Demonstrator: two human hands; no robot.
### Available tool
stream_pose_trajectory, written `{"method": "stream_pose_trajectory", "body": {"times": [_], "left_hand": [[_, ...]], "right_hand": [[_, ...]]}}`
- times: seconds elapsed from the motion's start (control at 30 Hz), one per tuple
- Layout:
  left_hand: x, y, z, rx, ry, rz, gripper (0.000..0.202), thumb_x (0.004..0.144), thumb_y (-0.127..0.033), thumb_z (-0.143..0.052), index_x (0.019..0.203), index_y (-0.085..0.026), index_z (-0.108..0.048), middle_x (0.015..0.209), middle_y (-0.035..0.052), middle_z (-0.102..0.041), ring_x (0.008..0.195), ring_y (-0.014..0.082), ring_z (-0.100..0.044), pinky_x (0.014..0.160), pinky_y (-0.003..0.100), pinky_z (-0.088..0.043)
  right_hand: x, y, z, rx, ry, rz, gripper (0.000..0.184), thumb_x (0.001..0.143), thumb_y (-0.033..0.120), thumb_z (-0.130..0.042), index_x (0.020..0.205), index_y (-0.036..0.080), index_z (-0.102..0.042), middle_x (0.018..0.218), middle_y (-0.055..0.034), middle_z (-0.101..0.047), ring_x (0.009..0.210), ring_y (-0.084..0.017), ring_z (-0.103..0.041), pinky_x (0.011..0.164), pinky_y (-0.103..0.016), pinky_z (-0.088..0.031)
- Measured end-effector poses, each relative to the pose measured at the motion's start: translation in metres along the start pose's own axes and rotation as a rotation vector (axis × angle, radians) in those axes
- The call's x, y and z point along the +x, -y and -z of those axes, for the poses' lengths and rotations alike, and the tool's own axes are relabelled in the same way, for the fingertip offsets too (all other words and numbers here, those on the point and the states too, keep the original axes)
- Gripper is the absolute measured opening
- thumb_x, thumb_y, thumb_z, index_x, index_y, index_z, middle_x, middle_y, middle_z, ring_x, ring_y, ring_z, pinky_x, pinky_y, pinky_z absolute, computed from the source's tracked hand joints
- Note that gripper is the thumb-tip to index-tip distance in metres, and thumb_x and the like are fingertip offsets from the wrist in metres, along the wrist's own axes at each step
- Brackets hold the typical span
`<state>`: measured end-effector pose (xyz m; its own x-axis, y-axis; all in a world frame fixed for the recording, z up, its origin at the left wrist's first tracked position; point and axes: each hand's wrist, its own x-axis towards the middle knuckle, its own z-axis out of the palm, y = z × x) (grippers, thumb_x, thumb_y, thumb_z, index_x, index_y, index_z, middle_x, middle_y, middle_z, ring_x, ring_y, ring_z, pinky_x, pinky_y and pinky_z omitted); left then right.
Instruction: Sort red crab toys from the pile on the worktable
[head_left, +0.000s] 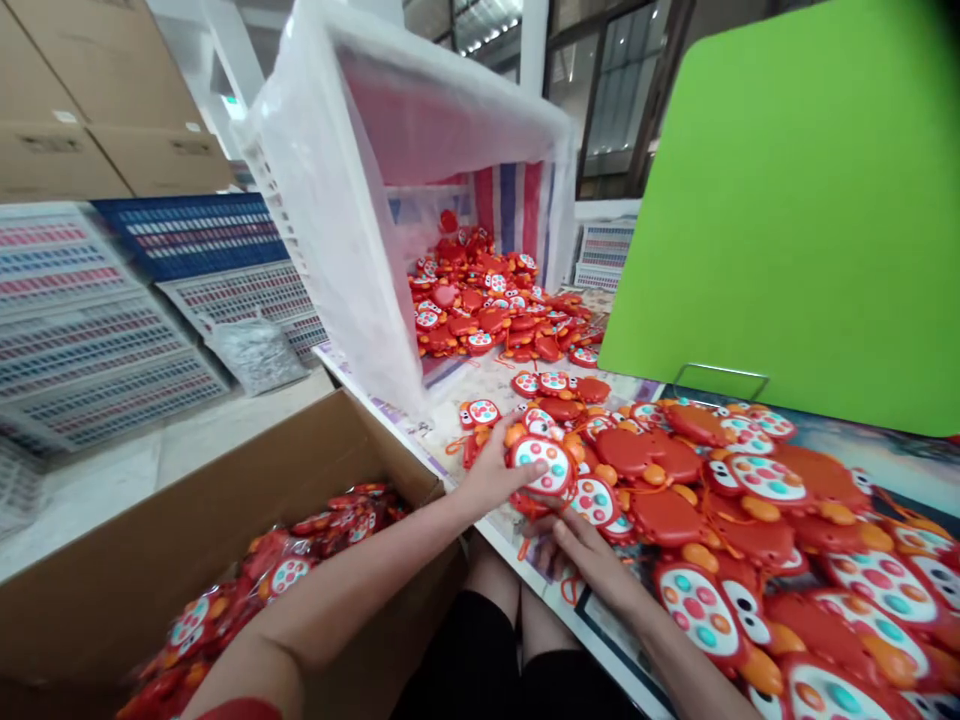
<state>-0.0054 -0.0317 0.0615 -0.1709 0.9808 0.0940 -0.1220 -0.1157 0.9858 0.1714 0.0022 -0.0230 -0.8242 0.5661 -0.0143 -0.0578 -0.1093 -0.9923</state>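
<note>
My left hand [496,474] is closed around a red crab-shaped toy [541,464], its thumb across the white face with coloured round buttons. The toy has bulging eyes and orange claws, and it is tilted up toward me. Just below it my right hand [586,556] has its thumb and fingers apart, close to the toy's lower edge; whether they touch is hard to tell. An orange cord loop [570,588] shows beneath the right fingers. More red crab toys [664,515] lie heaped against and beyond both hands, some face up, some showing plain red backs.
A white crate lined with plastic [360,200] lies on its side, toys spilling out. At lower left stands an open cardboard box [187,500] with bagged toys [289,570]. A green board [787,220] rises at right. Stacked crates [82,320] and cartons [97,90] stand at left.
</note>
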Motion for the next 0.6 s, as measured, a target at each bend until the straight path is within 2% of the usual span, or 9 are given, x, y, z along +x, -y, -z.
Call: {"method": "stream_pose_trajectory", "body": {"times": [0.07, 0.13, 0.2, 0.27, 0.33, 0.4, 0.5, 0.6], "left_hand": [[0.017, -0.012, -0.013, 0.006, 0.153, -0.025, 0.107, 0.066, -0.030, -0.084, 0.152, -0.029, -0.021, 0.140, 0.0155, -0.048, 0.117, 0.0294, -0.058, 0.093, 0.043, -0.052], [0.030, -0.017, -0.025, 0.059, 0.312, -0.052, 0.105, 0.066, -0.027, -0.084, 0.152, -0.032, -0.024, 0.148, 0.0156, -0.040, 0.124, 0.0308, -0.053, 0.093, 0.042, -0.052], [0.043, -0.017, -0.030, 0.165, 0.387, -0.119, 0.083, 0.072, -0.027, -0.079, 0.145, -0.029, -0.040, 0.148, 0.0141, -0.042, 0.126, 0.0293, -0.052, 0.092, 0.038, -0.053], [0.058, -0.014, -0.024, 0.307, 0.349, -0.217, 0.056, 0.079, -0.027, -0.072, 0.132, -0.023, -0.055, 0.136, 0.0126, -0.055, 0.121, 0.0258, -0.056, 0.091, 0.035, -0.052], [0.075, -0.012, -0.008, 0.465, 0.234, -0.306, 0.039, 0.083, -0.026, -0.067, 0.121, -0.020, -0.062, 0.123, 0.0105, -0.064, 0.113, 0.0226, -0.061, 0.089, 0.033, -0.052], [0.095, -0.010, 0.016, 0.631, 0.122, -0.351, 0.031, 0.085, -0.024, -0.063, 0.116, -0.018, -0.063, 0.118, 0.0090, -0.066, 0.107, 0.0208, -0.063, 0.088, 0.032, -0.053], [0.124, -0.007, 0.057, 0.997, 0.013, -0.279, 0.028, 0.088, -0.020, -0.057, 0.115, -0.016, -0.062, 0.119, 0.0083, -0.066, 0.107, 0.0184, -0.063, 0.091, 0.030, -0.052], [0.149, -0.005, 0.093, 1.281, -0.057, -0.176, 0.034, 0.088, -0.018, -0.055, 0.121, -0.014, -0.059, 0.126, 0.0097, -0.062, 0.115, 0.0196, -0.058, 0.101, 0.032, -0.045]], "right_hand": [[0.001, 0.004, -0.002, 0.022, -0.011, 0.012, 0.067, 0.087, 0.065, -0.052, 0.138, 0.022, -0.043, 0.102, -0.0105, -0.066, 0.062, -0.016, -0.062, 0.053, -0.030, -0.049], [0.001, 0.005, -0.004, 0.029, -0.023, 0.006, 0.067, 0.089, 0.064, -0.051, 0.141, 0.023, -0.040, 0.102, -0.0102, -0.065, 0.063, -0.015, -0.062, 0.054, -0.029, -0.050], [0.001, 0.004, -0.004, 0.014, -0.028, 0.007, 0.068, 0.089, 0.063, -0.051, 0.142, 0.023, -0.037, 0.103, -0.0101, -0.065, 0.063, -0.015, -0.062, 0.054, -0.029, -0.050], [0.001, 0.003, -0.004, -0.004, -0.026, 0.010, 0.067, 0.090, 0.062, -0.050, 0.143, 0.024, -0.036, 0.103, -0.0096, -0.065, 0.062, -0.014, -0.062, 0.055, -0.029, -0.051], [0.002, 0.003, -0.004, -0.008, -0.025, 0.007, 0.067, 0.090, 0.062, -0.050, 0.144, 0.024, -0.035, 0.100, -0.0087, -0.066, 0.060, -0.014, -0.061, 0.054, -0.030, -0.051], [0.003, 0.003, -0.004, -0.007, -0.029, -0.004, 0.068, 0.090, 0.063, -0.049, 0.144, 0.024, -0.035, 0.096, -0.0077, -0.066, 0.059, -0.014, -0.061, 0.053, -0.029, -0.050], [0.003, 0.003, -0.006, -0.013, -0.039, -0.016, 0.068, 0.089, 0.063, -0.051, 0.143, 0.024, -0.037, 0.096, -0.0075, -0.065, 0.061, -0.015, -0.061, 0.051, -0.027, -0.049], [0.003, 0.003, -0.008, 0.012, -0.035, -0.018, 0.064, 0.090, 0.061, -0.051, 0.141, 0.025, -0.040, 0.097, -0.0076, -0.064, 0.063, -0.014, -0.061, 0.051, -0.026, -0.049]]}}
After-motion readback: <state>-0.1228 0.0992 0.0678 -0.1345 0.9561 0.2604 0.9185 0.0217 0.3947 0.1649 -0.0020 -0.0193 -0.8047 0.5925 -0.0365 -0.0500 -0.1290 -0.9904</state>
